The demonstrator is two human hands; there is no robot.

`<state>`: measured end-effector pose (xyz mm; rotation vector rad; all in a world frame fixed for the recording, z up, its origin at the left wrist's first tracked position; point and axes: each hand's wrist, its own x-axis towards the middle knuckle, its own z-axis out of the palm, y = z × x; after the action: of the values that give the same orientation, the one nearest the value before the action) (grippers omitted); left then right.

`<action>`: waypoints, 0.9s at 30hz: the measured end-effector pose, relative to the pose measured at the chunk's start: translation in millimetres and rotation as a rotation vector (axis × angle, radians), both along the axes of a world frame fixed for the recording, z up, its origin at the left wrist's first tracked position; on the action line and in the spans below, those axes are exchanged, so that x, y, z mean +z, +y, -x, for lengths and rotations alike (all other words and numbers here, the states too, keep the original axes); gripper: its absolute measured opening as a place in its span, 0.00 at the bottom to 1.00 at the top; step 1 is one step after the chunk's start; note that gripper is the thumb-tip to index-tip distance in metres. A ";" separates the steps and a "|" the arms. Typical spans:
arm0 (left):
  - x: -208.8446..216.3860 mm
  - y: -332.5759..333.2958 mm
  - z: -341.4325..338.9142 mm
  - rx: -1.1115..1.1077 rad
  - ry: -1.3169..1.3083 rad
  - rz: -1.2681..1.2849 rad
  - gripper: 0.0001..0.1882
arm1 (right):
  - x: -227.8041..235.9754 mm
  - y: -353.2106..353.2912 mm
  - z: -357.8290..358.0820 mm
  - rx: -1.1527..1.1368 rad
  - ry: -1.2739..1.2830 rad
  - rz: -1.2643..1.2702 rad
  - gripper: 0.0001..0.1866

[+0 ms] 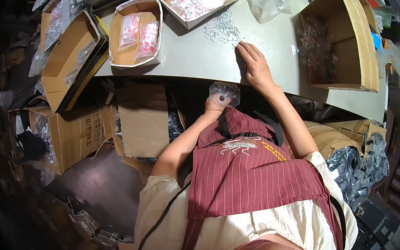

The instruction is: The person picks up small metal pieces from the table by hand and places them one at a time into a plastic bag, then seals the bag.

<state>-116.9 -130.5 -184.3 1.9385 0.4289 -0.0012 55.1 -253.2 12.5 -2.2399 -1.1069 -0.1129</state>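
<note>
Just below the table's front edge, my left hand [212, 107] is closed around a small clear plastic bag [232, 92]. A pale round part with a dark centre [221, 98] shows in the bag. My right hand [256, 68] rests over the front of the metal table [188, 54], palm down, with its fingers stretched forward. Its fingertips reach the near right edge of a loose pile of small silvery screws [222, 28]. Nothing shows between those fingers, though their undersides are hidden.
Behind the screws stands a cardboard tray [190, 23] of small filled bags; another tray [114, 53] with red-and-clear bags is left of it. A deep open carton [351, 53] stands at right, a crumpled clear bag [268, 4] at the back. Below left, a carton [144, 118] sits near my arm.
</note>
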 end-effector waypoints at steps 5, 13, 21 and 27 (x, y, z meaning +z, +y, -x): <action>4.4 0.6 1.1 -0.005 -0.054 -0.042 0.14 | 0.8 -1.7 5.2 0.110 -0.014 0.090 0.32; -11.6 0.4 -1.4 0.014 -0.095 -0.068 0.15 | 16.2 -17.9 17.5 -0.001 0.221 -0.050 0.29; 5.2 -2.4 -3.8 0.027 -0.026 0.026 0.19 | 3.7 -27.4 16.0 -0.162 0.198 -0.111 0.23; 6.5 -1.8 -2.4 0.023 -0.037 -0.002 0.19 | 9.3 -24.8 16.8 -0.080 0.077 -0.058 0.24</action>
<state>-114.6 -132.4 -177.8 1.9328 0.4267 0.0500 38.4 -278.0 21.7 -2.2187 -0.9619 -0.0901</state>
